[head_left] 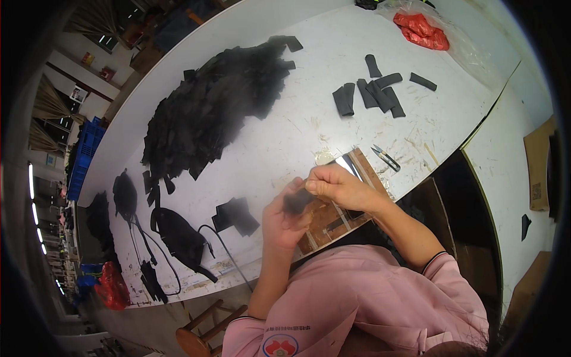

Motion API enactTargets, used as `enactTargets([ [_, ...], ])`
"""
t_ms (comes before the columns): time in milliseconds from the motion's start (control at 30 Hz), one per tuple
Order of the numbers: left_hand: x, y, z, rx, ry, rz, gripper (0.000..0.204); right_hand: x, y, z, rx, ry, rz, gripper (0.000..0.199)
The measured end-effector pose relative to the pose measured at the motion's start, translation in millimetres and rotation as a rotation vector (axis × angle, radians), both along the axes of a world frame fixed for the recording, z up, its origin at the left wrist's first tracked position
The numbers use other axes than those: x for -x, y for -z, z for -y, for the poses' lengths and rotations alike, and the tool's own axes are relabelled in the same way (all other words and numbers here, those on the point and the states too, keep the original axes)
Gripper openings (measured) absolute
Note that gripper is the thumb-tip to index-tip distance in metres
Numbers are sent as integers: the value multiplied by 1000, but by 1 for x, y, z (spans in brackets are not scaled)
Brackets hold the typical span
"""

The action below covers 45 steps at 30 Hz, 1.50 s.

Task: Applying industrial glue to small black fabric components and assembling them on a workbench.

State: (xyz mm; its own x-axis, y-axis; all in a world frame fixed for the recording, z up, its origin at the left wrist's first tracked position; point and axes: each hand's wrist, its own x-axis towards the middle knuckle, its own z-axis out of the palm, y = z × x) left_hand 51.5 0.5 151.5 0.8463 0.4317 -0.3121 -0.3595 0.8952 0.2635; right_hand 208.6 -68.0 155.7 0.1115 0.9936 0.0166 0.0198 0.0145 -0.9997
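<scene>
L hand (281, 219) & R hand (335, 184) hold small dk fabric pc (297, 203) btwn them, ctr of frame, over brown wood board (322, 218) at edge of white table (285, 149). Big blk pile (214, 101), upper L; few folded blk pcs (378, 96), upper R. Snips (388, 160) just R of board. Blk bag (181, 239) w/ straps, lower L. Red plastic (421, 31), top R. Blue crate (88, 146), far L.

Heaped black pieces (214, 101) and snips (388, 160) show a workshop.
</scene>
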Motion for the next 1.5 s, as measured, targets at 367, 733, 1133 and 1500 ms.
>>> enactTargets([
  [367,-6,-8,7,-1523,-177,-509,21,-6,39,16,89,31,-214,25],
  [733,-10,-7,15,-1505,-287,-495,10,-6,-26,27,-327,98,992,56],
  [1133,-12,-4,15,-1493,-438,-388,6,-8,-34,24,-241,44,865,27],
  [1500,-18,11,24,-988,-321,-231,13,3,24,24,-253,136,877,17],
])
